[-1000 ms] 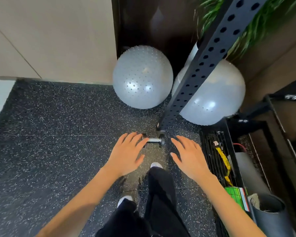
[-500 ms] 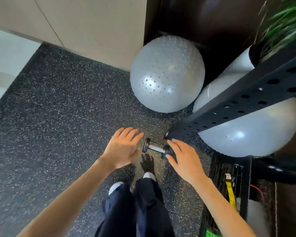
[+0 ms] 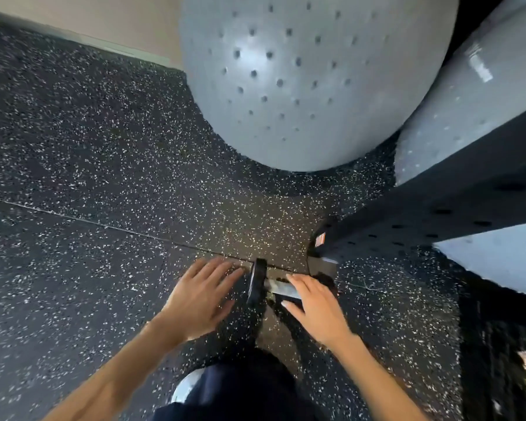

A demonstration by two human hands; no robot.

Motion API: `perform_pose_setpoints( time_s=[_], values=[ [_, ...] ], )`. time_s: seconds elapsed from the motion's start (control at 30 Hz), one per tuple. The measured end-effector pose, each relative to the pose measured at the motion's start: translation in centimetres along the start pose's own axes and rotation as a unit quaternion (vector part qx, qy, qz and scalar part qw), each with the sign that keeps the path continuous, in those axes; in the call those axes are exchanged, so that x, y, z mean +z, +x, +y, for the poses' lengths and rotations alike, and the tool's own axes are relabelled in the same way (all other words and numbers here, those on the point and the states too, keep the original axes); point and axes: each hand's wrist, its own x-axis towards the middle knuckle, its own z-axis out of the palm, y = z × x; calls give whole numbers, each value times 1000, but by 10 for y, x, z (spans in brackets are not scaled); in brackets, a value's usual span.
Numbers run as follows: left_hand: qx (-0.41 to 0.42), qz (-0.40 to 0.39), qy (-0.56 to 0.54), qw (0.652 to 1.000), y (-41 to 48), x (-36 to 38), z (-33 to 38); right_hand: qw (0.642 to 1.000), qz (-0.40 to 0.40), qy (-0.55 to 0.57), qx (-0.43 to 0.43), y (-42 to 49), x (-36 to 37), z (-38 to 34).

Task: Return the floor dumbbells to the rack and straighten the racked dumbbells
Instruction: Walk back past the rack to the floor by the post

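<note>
Dumbbell [image 3: 257, 282] lies on speckled floor [image 3: 104, 177] near a rack post [image 3: 438, 208]; right hand [image 3: 316, 308], fingers extended, seemingly touches its handle; left hand [image 3: 198, 299], fingers straight, hovers just beside.

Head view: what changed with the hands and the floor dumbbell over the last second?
The right hand moved leftward onto the handle of the dumbbell, fingers over it, thumb below, grip not visibly closed. The left hand stayed open beside its left end. The dumbbell stayed on the floor; the view came closer.
</note>
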Motion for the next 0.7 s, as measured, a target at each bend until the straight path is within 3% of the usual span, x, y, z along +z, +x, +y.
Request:
perform_pose_setpoints(
  time_s=[0.23, 0.43, 0.53, 0.7],
  values=[
    [6, -22, 33, 999, 41, 119, -28, 1000, 2, -3, 12, 78, 123, 46],
    [-17, -11, 21, 1000, 45, 146, -40, 991, 112, -59, -33, 98, 145, 61],
    [-28, -7, 20, 999, 39, 143, -44, 998, 34, -58, -15, 104, 137, 64],
    [-68, -7, -9, 998, 3, 82, -39, 999, -23, -43, -18, 73, 88, 37]
  ],
)
